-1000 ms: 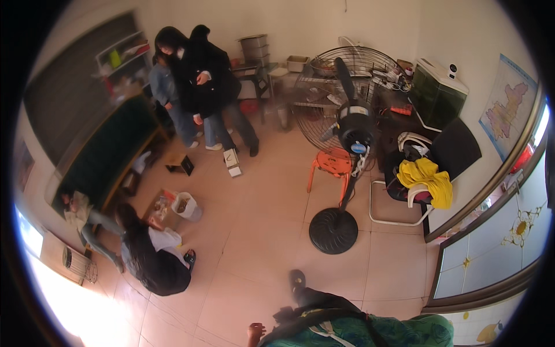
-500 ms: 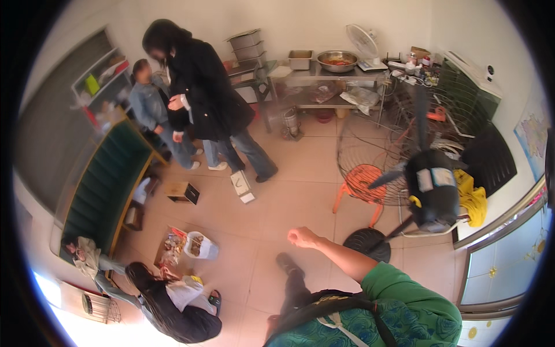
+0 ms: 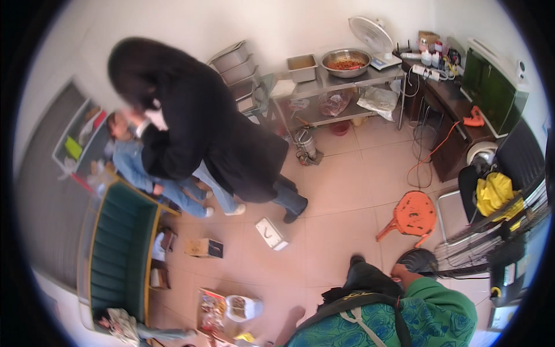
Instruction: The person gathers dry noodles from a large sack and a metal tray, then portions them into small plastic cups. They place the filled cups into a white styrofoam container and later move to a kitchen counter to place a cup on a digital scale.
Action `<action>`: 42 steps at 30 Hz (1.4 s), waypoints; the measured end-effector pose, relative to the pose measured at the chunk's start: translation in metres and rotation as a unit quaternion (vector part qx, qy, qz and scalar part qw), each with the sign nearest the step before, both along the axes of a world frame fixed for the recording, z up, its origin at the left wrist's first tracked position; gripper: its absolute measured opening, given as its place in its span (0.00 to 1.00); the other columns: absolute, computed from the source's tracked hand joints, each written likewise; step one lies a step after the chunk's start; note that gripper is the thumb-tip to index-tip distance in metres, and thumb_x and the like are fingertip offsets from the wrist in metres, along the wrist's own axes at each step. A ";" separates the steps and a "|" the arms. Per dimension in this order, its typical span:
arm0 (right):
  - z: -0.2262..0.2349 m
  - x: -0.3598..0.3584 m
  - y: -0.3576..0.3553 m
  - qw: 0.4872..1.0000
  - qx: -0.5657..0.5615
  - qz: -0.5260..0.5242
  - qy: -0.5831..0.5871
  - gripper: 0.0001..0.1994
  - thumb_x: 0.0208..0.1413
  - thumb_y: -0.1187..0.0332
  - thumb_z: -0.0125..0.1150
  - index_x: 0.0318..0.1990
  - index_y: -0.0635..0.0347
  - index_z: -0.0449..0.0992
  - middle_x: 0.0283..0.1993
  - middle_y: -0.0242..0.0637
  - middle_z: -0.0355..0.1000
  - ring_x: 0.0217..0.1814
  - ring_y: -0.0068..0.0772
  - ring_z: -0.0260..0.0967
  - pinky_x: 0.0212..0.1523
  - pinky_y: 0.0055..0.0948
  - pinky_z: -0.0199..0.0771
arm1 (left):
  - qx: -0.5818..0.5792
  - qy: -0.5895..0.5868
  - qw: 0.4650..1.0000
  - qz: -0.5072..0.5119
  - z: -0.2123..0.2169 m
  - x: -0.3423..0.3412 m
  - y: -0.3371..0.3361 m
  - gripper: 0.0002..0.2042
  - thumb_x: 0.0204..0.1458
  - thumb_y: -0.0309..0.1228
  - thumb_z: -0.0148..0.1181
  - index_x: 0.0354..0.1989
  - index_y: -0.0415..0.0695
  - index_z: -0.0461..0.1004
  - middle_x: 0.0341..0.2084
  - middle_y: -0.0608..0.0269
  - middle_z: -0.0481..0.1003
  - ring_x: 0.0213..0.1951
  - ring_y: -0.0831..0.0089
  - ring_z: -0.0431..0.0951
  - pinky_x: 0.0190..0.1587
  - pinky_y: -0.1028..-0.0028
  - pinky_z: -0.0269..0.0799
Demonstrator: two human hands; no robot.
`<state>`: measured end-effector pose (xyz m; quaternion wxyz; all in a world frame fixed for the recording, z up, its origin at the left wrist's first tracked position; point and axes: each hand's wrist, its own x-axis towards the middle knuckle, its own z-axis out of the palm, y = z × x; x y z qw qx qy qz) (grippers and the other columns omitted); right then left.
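Note:
My right forearm comes out of the green sleeve, and my right hand (image 3: 399, 271) hangs low beside my dark trousers (image 3: 370, 277), near the round black fan base (image 3: 417, 261). Its fingers are mostly hidden, so I cannot make out whether it holds anything. Lower down, my left hand (image 3: 296, 314) is smeared by motion at the front of my body. The nearest thing to its left is a white bucket (image 3: 253, 306) with something brownish inside. A shallow box (image 3: 209, 312) of packaged items stands beside that bucket.
A person in a black coat (image 3: 202, 115) stands ahead, beside a smaller person in blue (image 3: 130, 159). A white box (image 3: 270, 233) and small wooden box (image 3: 203, 247) lie on the floor. An orange stool (image 3: 414, 213) stands right; a steel table (image 3: 272, 95) carries a bowl (image 3: 346, 63).
My right hand has dropped from out in front to my side. The view has shifted; the pedestal fan now sits at the far right edge, and the person in black appears nearer.

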<state>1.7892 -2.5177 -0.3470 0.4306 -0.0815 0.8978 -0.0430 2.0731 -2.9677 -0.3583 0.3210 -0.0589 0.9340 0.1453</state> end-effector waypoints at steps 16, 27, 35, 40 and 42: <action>-0.008 -0.430 -0.142 0.971 -0.128 -0.024 0.200 0.13 0.45 0.60 0.51 0.22 0.57 0.78 0.19 0.36 0.74 0.23 0.31 0.75 0.31 0.32 0.75 | 0.153 -0.019 0.926 0.345 0.041 -0.344 -0.090 0.14 0.53 0.36 0.44 0.33 0.42 0.76 0.27 0.54 0.76 0.29 0.59 0.75 0.35 0.62 0.71; 0.035 -0.631 -0.236 0.956 -0.192 -0.191 -0.113 0.12 0.52 0.65 0.53 0.38 0.64 0.75 0.31 0.40 0.77 0.27 0.29 0.75 0.26 0.28 0.77 | 0.185 -0.005 0.923 0.337 -0.014 -0.621 -0.179 0.14 0.50 0.37 0.46 0.28 0.44 0.77 0.26 0.52 0.76 0.32 0.56 0.76 0.36 0.59 0.71; 0.035 -0.762 -0.147 0.983 -0.030 -0.178 -0.018 0.12 0.48 0.60 0.56 0.28 0.59 0.79 0.26 0.44 0.75 0.30 0.35 0.75 0.30 0.34 0.76 | 0.297 0.053 0.888 0.346 0.028 -0.955 -0.259 0.06 0.54 0.30 0.49 0.31 0.43 0.71 0.20 0.66 0.71 0.19 0.79 0.69 0.19 0.78 0.65; 0.096 -0.949 -0.100 0.951 0.095 -0.156 0.250 0.27 0.41 0.54 0.67 0.43 0.66 0.71 0.44 0.52 0.70 0.51 0.50 0.65 0.53 0.43 0.65 | 0.328 0.109 0.847 0.405 0.083 -1.067 -0.264 0.10 0.56 0.33 0.49 0.37 0.39 0.71 0.24 0.62 0.75 0.23 0.77 0.74 0.25 0.78 0.68; 0.133 -1.037 -0.089 0.922 0.052 -0.156 0.350 0.31 0.39 0.58 0.67 0.49 0.68 0.64 0.52 0.52 0.62 0.59 0.50 0.56 0.61 0.45 0.53 | 0.306 0.116 0.844 0.424 0.086 -1.080 -0.255 0.10 0.56 0.34 0.49 0.36 0.39 0.72 0.25 0.62 0.75 0.23 0.77 0.74 0.24 0.78 0.68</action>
